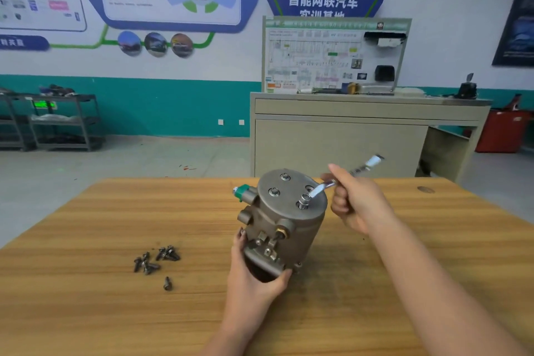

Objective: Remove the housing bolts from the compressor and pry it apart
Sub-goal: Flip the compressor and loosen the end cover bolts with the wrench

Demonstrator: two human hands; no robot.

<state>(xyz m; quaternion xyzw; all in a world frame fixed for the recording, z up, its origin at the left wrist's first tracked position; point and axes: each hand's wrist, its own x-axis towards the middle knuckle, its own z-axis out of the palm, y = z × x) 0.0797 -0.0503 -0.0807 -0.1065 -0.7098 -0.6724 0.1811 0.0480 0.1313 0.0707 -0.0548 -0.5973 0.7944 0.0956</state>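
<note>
Upright, grey compressor (284, 222), bolts (304, 200) in lid

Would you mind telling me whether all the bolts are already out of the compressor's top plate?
No, two bolts sit in the top plate, and the wrench is on a third.

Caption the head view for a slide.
Left hand steadies grey metal compressor; right hand turns silver wrench on a top bolt.

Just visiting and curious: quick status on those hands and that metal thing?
Left hand grips compressor base. Right hand holds wrench on a top bolt. Two more bolts seated, loose bolts on table. Nothing in the way.
</note>
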